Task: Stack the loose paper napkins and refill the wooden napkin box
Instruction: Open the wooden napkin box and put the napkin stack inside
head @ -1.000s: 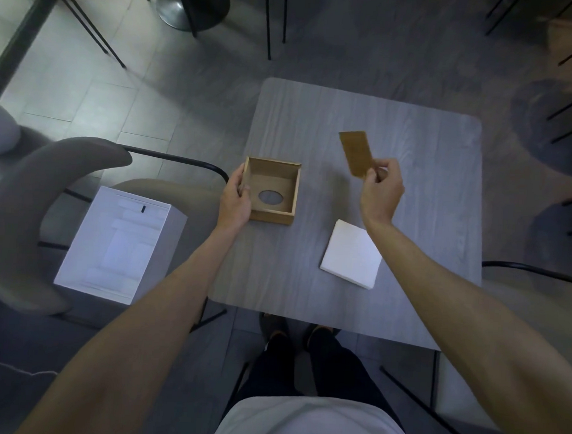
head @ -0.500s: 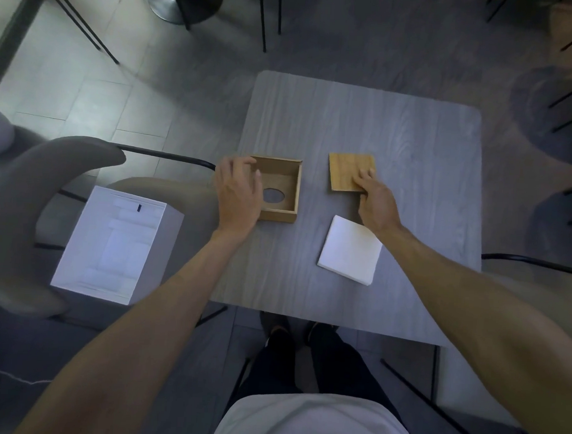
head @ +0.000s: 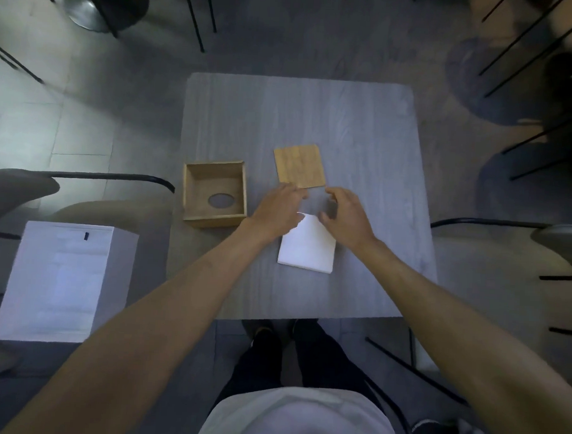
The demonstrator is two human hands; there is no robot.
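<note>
Your left hand [head: 276,213] is at the far left corner of the napkin stack [head: 309,250], fingers loosely extended, holding nothing. Your right hand [head: 347,219] is at the far right corner, fingers loosely curved, thumb spread, also empty. Contact with the stack cannot be determined. The stack lies on the table [head: 315,113], right of the wooden box [head: 214,220] and just before the lid [head: 300,166].

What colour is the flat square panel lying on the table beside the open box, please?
Light brown wood with a visible grain, the flat panel matches the box; the head view shows it.
</note>
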